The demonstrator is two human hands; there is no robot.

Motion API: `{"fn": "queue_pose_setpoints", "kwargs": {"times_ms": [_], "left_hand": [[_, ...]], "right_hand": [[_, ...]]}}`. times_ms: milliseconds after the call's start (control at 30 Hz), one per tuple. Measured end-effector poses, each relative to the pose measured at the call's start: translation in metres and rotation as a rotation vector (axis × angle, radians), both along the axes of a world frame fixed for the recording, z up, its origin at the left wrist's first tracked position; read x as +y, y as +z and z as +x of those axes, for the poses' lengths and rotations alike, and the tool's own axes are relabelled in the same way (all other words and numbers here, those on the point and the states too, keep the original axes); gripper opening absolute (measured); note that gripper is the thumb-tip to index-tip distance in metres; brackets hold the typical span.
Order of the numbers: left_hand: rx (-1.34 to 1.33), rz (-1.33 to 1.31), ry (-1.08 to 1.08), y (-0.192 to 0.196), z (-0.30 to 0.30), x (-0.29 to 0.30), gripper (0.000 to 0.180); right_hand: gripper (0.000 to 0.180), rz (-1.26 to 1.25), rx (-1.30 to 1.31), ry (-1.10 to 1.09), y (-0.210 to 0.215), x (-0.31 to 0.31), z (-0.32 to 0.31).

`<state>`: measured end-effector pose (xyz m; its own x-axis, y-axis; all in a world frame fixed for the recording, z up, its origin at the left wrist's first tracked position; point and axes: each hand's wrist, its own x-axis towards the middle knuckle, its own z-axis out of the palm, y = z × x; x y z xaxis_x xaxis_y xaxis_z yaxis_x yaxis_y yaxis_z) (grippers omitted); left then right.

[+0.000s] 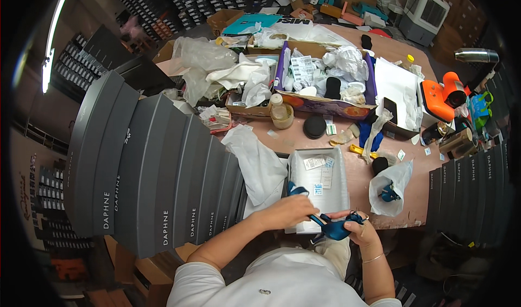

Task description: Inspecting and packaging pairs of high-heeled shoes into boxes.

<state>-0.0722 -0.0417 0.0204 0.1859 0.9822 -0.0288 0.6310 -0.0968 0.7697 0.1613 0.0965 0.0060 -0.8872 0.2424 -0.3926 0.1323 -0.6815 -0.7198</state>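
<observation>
My left hand [291,210] is closed around the rear part of a shiny dark-blue dress shoe [336,230], held just above the near edge of the table. A blue end of it [297,189] sticks up past my fingers. Its toe end lies in my right hand [362,232], the thumb on top and fingers beneath. Under and beyond the shoe stands a shoe box [341,171] with a white inside, holding labels and paper slips [326,178]. To the right, a second blue shoe [389,192] lies in crumpled white tissue paper [400,172].
Tall stacks of dark grey shoe boxes stand at the left [144,177] and right [472,187]. White tissue [255,160] lies left of the open box. Farther back are a purple carton [325,103] of crumpled paper, a glue jar [282,117], a black round tin [315,127] and an orange tool [434,98].
</observation>
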Motion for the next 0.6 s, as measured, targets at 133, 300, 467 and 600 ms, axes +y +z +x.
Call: {"fn": "queue_pose_setpoints", "kwargs": {"times_ms": [133, 300, 467, 600], "left_hand": [[0.254, 0.226, 0.886, -0.039, -0.115, 0.024, 0.053], [0.614, -0.492, 1.402, -0.113, -0.228, 0.035, 0.06], [0.564, 0.281, 1.134, -0.1, -0.203, 0.042, 0.024], [0.574, 0.558, 0.698, -0.038, -0.076, 0.039, 0.026]], "right_hand": [[0.039, -0.092, 0.026, -0.165, -0.031, -0.013, 0.021], [0.042, -0.063, 0.049, -0.167, -0.041, -0.023, 0.036], [0.043, 0.051, 0.14, -0.323, -0.019, -0.02, 0.042], [0.048, -0.09, 0.49, -0.32, 0.009, -0.006, 0.039]]}}
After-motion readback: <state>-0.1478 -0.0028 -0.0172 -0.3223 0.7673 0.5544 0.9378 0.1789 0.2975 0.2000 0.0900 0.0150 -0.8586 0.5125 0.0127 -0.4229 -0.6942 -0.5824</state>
